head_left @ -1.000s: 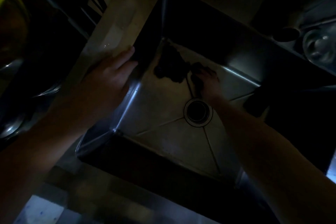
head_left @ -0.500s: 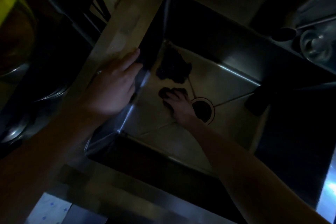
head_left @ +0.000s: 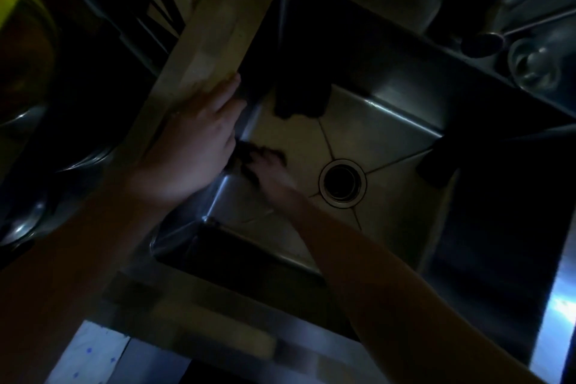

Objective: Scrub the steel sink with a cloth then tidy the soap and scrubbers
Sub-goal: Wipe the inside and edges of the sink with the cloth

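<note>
A: Steel sink [head_left: 389,134] fills mid-frame, set into the desk [head_left: 199,321], with the drain [head_left: 342,182] right of centre on its floor. Very dim shot.

B: What can go wrong?

A: Three things, my read.
1. The hands are nearly touching at the left wall. A stroke into that corner could bang knuckles on the steel or on the left fingertips.
2. A second dark lump [head_left: 297,100] sits in the far left corner. I can't tell if it's cloth or scrubber. A wide sweep would drag it, maybe towards the drain.
3. If the steel is wet, the bracing palm could slide off the rim [head_left: 215,19].

B: Poses?

A: Right hand [head_left: 270,170] is down on the basin floor, close to the left wall and left of the drain. The forearm comes in from bottom right. Grip: fingers bent over a dark cloth [head_left: 246,150] bunched under them and pressed to the steel.
Left hand [head_left: 193,146] lies flat on the left rim. Fingers are straight, tips over the inner edge, holding nothing. Looks like a brace.

B: Anything else close?

A: A dark block [head_left: 436,162] sits against the right wall, unidentifiable. A long-handled utensil [head_left: 486,39] and a glass [head_left: 534,67] lie beyond the far right corner, well apart from both hands. Tidying not yet begun, I'd say.
</note>
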A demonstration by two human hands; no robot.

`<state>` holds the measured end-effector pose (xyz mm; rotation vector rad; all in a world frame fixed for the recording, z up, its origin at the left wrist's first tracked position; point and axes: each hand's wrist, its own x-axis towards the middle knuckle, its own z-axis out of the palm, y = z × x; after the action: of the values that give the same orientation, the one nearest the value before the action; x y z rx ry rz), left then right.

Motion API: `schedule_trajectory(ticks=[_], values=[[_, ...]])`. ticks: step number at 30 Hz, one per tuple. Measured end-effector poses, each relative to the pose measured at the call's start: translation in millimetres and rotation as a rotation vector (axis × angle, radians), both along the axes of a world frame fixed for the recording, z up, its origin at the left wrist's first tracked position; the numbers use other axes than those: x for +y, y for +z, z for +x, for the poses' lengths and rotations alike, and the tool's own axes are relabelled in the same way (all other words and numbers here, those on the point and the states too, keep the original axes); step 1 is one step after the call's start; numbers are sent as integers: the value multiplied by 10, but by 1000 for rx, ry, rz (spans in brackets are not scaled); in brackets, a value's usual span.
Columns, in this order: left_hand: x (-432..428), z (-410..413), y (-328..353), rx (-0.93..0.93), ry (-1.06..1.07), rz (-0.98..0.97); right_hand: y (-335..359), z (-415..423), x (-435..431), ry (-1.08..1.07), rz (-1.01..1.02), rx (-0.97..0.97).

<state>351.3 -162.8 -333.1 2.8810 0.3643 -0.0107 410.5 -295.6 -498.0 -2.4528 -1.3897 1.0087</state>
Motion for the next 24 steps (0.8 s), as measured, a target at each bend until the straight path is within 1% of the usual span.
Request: schedule_trajectory(ticks=[3, 5, 6, 7, 9, 11, 13, 15, 17, 19, 20, 21, 22, 24], values=[[5, 9, 5, 4, -1, -6, -30, -400, -315, 305, 40, 28], [14, 7, 6, 8, 0, -18, -48, -520, -619, 487, -28, 32], [20, 6, 8, 10, -3, -21, -46, -521, -787, 497, -74, 61], [24, 9, 6, 13, -4, -25, -34, -480, -948, 443, -106, 108], [11, 6, -7, 20, 4, -45, 47, -335, -1299, 242, -130, 182], [-13, -12, -28, 38, 10, -65, 146, -137, -1664, 32, -147, 172], [-35, -32, -52, 56, 6, -66, 206, 66, -1993, -241, -116, 142], [-43, -41, -65, 69, 12, -65, 241, 247, -2223, -564, -83, 117], [-44, -33, -64, 65, 42, -70, 220, 416, -2362, -876, -51, 85], [-57, -28, -56, 58, 58, -71, 184, 596, -2394, -1116, -55, 32], [-71, -29, -53, 58, 51, -69, 154, 681, -2367, -1164, -69, -1], [-100, -31, -54, 58, 36, -67, 126, 743, -2319, -1148, -83, -27], [-145, -37, -55, 60, 16, -62, 109, 780, -2248, -1069, -103, -51], [-287, -62, -49, 71, -6, -54, 103, 791, -2067, -819, -99, -90]])
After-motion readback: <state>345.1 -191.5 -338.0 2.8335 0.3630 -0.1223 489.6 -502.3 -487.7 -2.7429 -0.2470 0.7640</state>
